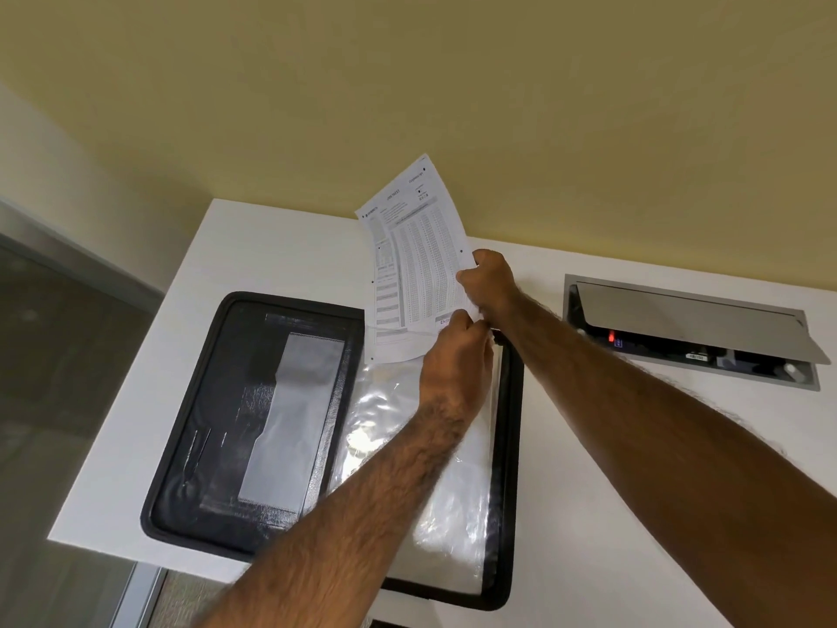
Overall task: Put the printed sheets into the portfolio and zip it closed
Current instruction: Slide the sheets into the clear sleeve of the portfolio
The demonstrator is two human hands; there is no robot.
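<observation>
Hands are gripping the printed sheets (410, 269) above the open portfolio (253, 423), which is lying flat on the white surface (589, 469) near its left edge. The right hand (491, 281) is pinching the sheets' right edge, fingers closed on the paper. The left hand (455, 355) is clasping their lower right corner, over the clear plastic sleeve (435, 505) in the portfolio's right half. A cable box (688, 330) is sitting open toward the surface's far right.

A single head-worn wide-angle camera looks forward and steeply down, close over the white table (589, 446). Both forearms reach away from the lens, the hands meeting mid-frame; beyond them the yellow wall (453, 83) fills the upper half.
</observation>
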